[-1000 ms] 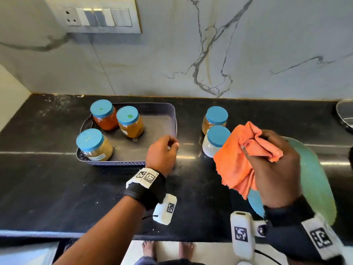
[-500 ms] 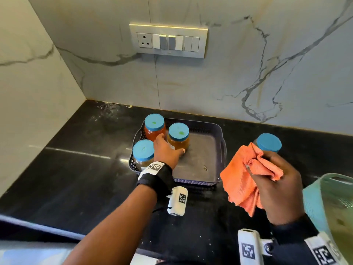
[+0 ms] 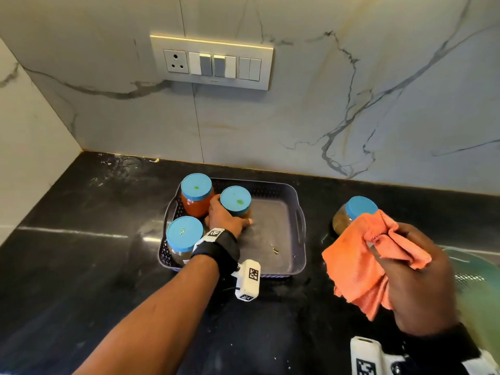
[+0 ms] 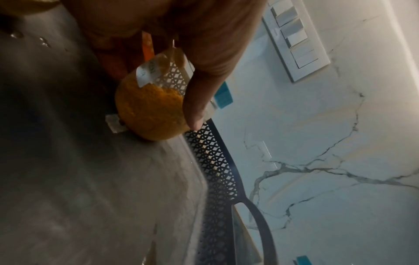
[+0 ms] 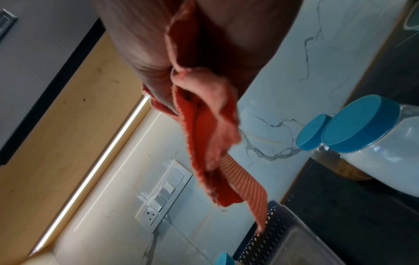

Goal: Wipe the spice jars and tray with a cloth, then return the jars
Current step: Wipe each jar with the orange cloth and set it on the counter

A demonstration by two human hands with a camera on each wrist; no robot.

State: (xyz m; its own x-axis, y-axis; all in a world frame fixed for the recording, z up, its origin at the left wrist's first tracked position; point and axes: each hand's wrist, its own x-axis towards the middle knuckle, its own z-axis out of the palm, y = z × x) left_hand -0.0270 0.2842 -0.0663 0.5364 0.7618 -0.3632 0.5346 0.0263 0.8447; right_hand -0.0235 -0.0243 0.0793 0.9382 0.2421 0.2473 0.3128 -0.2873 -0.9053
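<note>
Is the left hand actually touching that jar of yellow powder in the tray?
Touching. The left wrist view shows the left hand with fingers curled against the side of the yellow spice jar, which stands on the tray floor.

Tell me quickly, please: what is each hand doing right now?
Left hand: fingers curled round the yellow spice jar in the tray.
Right hand: grips the orange cloth.

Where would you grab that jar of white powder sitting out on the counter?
Probably around the body of the white-powder jar, just below its blue lid, coming from above and the front. It stands upright on the black counter; a brown-filled jar crowds its far side, and the lid looks wide.
</note>
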